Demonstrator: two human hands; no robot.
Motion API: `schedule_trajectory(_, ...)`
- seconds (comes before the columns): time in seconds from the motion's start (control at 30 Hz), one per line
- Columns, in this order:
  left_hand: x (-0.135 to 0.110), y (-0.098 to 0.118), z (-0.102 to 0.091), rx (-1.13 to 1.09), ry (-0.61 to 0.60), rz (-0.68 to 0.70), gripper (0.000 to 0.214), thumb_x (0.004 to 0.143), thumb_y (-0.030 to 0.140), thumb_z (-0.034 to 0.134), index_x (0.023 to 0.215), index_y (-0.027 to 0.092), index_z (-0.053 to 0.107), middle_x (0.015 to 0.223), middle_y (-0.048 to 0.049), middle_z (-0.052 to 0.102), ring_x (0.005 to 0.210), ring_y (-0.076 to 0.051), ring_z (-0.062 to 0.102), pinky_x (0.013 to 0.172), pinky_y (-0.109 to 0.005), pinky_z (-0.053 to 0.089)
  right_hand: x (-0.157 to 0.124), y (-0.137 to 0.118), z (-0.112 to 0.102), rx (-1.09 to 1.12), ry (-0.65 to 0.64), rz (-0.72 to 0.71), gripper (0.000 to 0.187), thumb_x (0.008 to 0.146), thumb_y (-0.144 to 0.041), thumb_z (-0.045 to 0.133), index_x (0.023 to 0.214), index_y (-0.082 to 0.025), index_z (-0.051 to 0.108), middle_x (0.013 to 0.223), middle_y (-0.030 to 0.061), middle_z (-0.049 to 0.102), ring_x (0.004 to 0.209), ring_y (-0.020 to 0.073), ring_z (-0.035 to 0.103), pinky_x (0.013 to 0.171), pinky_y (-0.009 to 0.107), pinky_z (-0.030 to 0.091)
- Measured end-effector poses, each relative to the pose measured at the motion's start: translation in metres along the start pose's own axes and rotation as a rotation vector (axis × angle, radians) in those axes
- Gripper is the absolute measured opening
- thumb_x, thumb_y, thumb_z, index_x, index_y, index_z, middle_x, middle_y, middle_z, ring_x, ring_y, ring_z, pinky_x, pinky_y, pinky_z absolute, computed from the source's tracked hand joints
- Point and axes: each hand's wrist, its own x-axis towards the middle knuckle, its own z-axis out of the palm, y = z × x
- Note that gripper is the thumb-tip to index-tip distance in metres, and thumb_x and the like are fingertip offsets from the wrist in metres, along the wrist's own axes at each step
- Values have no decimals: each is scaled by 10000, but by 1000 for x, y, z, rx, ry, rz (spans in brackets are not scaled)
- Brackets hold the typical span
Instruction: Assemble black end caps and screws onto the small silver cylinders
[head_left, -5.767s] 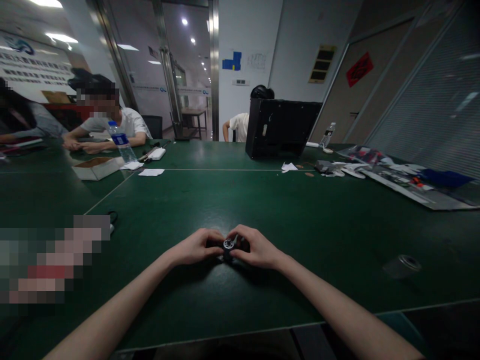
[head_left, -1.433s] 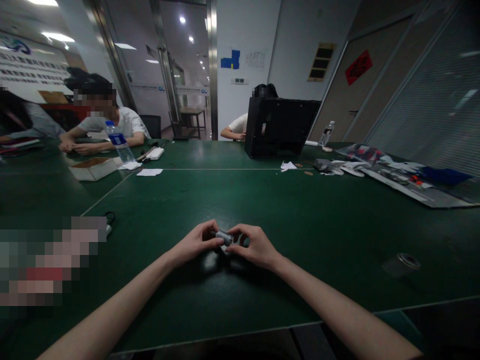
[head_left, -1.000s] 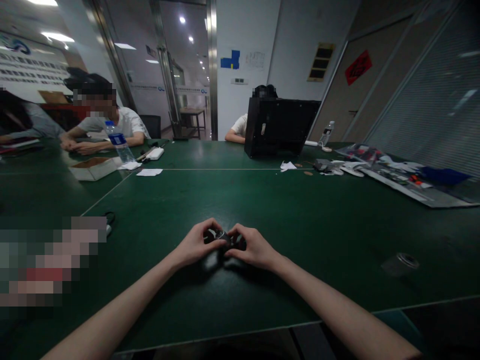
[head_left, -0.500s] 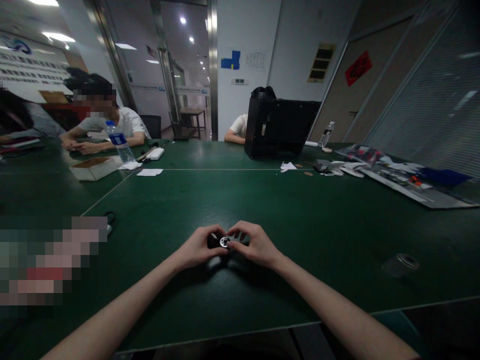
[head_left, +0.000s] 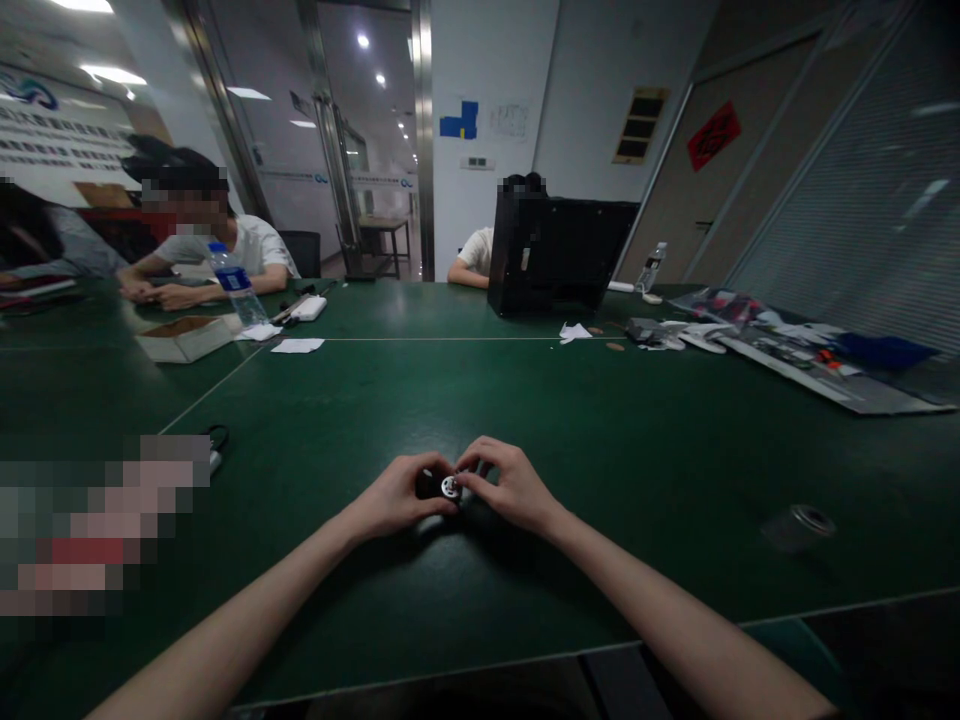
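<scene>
A small dark cylindrical part with a shiny metal end [head_left: 448, 487] sits between both hands, just above the green table [head_left: 570, 420]. My left hand [head_left: 394, 495] curls round its dark body from the left. My right hand [head_left: 506, 487] pinches at the metal end from the right, fingers bent. What the fingertips do at the end is too small to make out.
A small metal ring-shaped piece [head_left: 801, 524] lies at the right near the table edge. A black box [head_left: 559, 255], papers [head_left: 298, 345], a water bottle [head_left: 231, 285] and a cluttered board [head_left: 814, 365] stand at the far side. People sit at the back left and behind the box.
The part was turned in my fingers, from lying sideways to showing its metal end upward. Both hands stay together at the same spot.
</scene>
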Motion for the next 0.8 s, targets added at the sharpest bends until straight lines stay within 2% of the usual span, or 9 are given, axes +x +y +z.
schedule_trajectory(0.1, 0, -1, -2, -2, -8, -16, 294, 750, 315, 687, 989, 170, 598, 911, -32, 652, 802, -180, 616, 729, -278, 474, 1, 4, -8, -12, 13, 31, 94, 815, -236, 609, 854, -180, 674, 859, 39, 640, 742, 131, 589, 661, 252, 471)
schedule_trajectory(0.5, -2, 0, -6, 0, -21, -29, 293, 728, 294, 702, 976, 170, 605, 924, -37, 659, 813, -185, 629, 738, -293, 487, -1, 31, -18, -243, -286, 43, 149, 751, -268, 684, 887, -264, 745, 852, 30, 666, 841, 184, 569, 750, 308, 421)
schedule_trajectory(0.8, -1, -1, -7, 7, -40, -33, 302, 730, 256, 690, 1011, 170, 623, 944, -37, 666, 828, -185, 627, 763, -297, 483, -1, 22, -22, -227, -292, 89, 209, 727, -285, 694, 927, -230, 722, 887, 42, 667, 872, 195, 579, 772, 321, 432)
